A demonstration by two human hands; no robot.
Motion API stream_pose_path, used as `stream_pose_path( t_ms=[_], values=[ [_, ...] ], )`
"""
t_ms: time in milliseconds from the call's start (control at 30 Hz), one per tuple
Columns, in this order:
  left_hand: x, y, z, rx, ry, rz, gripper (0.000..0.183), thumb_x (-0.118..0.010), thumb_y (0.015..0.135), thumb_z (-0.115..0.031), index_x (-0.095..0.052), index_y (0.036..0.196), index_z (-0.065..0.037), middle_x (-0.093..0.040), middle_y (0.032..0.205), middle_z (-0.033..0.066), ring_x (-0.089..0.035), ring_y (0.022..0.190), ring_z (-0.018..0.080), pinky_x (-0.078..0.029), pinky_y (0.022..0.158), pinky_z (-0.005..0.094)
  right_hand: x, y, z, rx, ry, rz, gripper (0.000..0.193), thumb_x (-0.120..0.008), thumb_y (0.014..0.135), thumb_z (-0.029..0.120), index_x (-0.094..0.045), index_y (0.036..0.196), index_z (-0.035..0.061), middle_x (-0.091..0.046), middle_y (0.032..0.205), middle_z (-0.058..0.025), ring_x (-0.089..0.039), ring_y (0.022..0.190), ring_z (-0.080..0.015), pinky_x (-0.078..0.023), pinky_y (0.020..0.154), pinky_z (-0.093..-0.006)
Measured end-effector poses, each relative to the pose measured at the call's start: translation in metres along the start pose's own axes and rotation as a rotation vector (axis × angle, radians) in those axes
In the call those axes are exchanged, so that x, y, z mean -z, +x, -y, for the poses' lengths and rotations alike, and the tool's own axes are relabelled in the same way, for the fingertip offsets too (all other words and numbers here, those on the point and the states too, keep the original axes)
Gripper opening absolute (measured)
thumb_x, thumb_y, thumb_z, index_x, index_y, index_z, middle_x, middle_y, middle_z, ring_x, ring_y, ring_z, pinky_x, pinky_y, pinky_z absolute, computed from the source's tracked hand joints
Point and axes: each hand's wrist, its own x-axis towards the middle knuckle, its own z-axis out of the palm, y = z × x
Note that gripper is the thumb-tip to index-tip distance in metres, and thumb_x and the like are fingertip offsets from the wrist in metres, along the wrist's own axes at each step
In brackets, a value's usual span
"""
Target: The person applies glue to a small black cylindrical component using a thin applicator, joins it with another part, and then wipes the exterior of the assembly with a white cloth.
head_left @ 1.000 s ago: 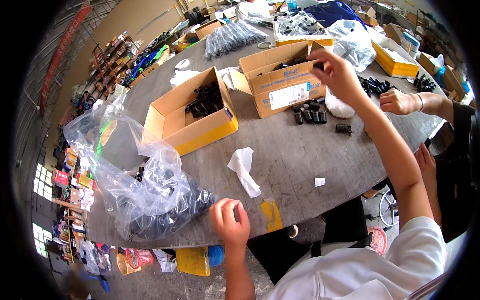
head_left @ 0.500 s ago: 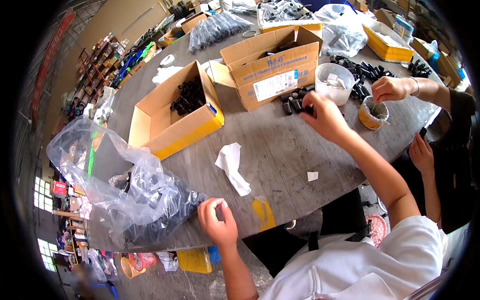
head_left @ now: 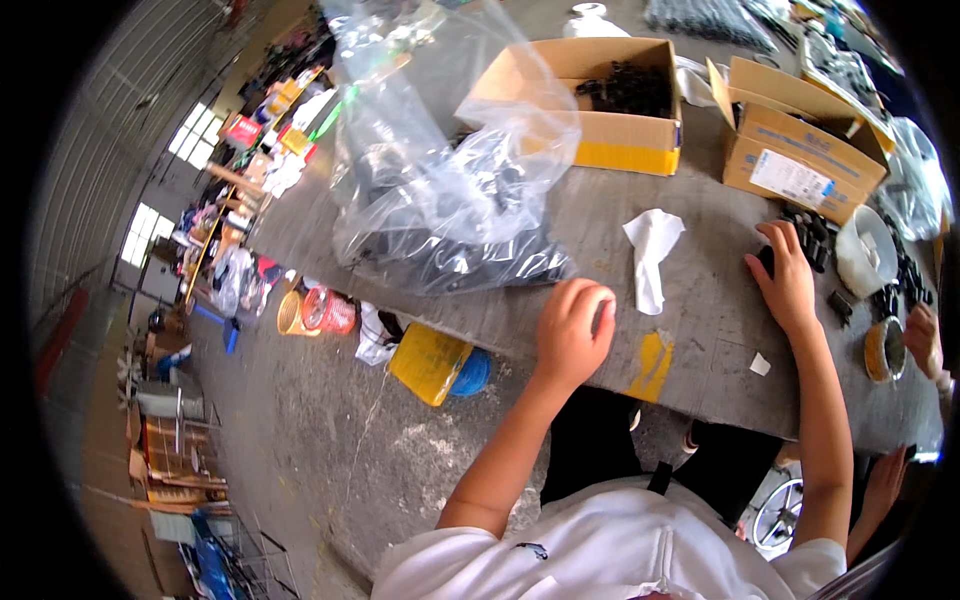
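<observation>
My left hand (head_left: pixel 575 335) is closed at the table's front edge, beside the corner of a large clear plastic bag (head_left: pixel 450 230) with dark pieces inside. What its curled fingers hold, if anything, is hidden. Over the table to the right, my right hand (head_left: pixel 786 275) has a small black cylindrical piece (head_left: pixel 765 258) between thumb and fingers. Just past it, similar black pieces (head_left: pixel 815 240) lie in a loose pile by a cardboard box (head_left: pixel 745 150). A crumpled white tissue (head_left: pixel 650 262) rests on the table between my hands.
An open carton (head_left: pixel 630 140) of black pieces stands at the back. On the right are a white tub (head_left: pixel 862 255) and a small yellow-wrapped pot (head_left: pixel 884 350), with a co-worker's hand (head_left: pixel 922 340) beside it. A paper scrap (head_left: pixel 760 364) and yellow tape (head_left: pixel 653 368) mark the near table.
The view has swung left, so the table things sit further right in it. My right hand has drawn back from the pile with the black piece. My left hand stays closed by the bag.
</observation>
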Motion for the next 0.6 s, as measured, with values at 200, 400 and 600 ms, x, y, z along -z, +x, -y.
stream_pose_path(
  t_ms=[200, 400, 600],
  values=[
    [0.003, -0.003, -0.002, -0.040, 0.003, 0.023, 0.010, -0.063, 0.074, -0.001, -0.058, 0.083, -0.004, -0.058, 0.087, 0.0109, -0.056, 0.081, 0.0311, -0.045, 0.071, 0.0387, 0.015, 0.003, 0.016, -0.079, 0.053, -0.072, 0.040, -0.063, 0.083, 0.012, -0.047, 0.119, 0.0057, -0.048, 0.117, -0.0123, -0.056, 0.084, -0.0315, -0.048, 0.071, -0.0372],
    [0.044, 0.029, -0.024, -0.275, 0.064, -0.032, 0.007, -0.063, 0.075, -0.002, -0.060, 0.081, -0.004, -0.060, 0.089, 0.0099, -0.058, 0.085, 0.0257, -0.047, 0.075, 0.0358, 0.072, -0.021, 0.037, 0.032, 0.103, -0.160, 0.023, -0.059, 0.080, -0.005, -0.057, 0.102, 0.0016, -0.054, 0.110, -0.0111, -0.057, 0.079, -0.0221, -0.047, 0.067, -0.0301],
    [0.123, 0.139, -0.062, -0.440, 0.403, -0.209, 0.012, -0.053, 0.083, 0.000, -0.058, 0.093, -0.001, -0.061, 0.104, 0.0120, -0.057, 0.099, 0.0287, -0.043, 0.089, 0.0385, 0.089, -0.093, 0.031, -0.038, 0.060, -0.301, 0.022, -0.056, 0.070, -0.012, -0.061, 0.089, -0.0012, -0.056, 0.075, -0.0096, -0.056, 0.057, -0.0170, -0.045, 0.051, -0.0276]
  ],
)
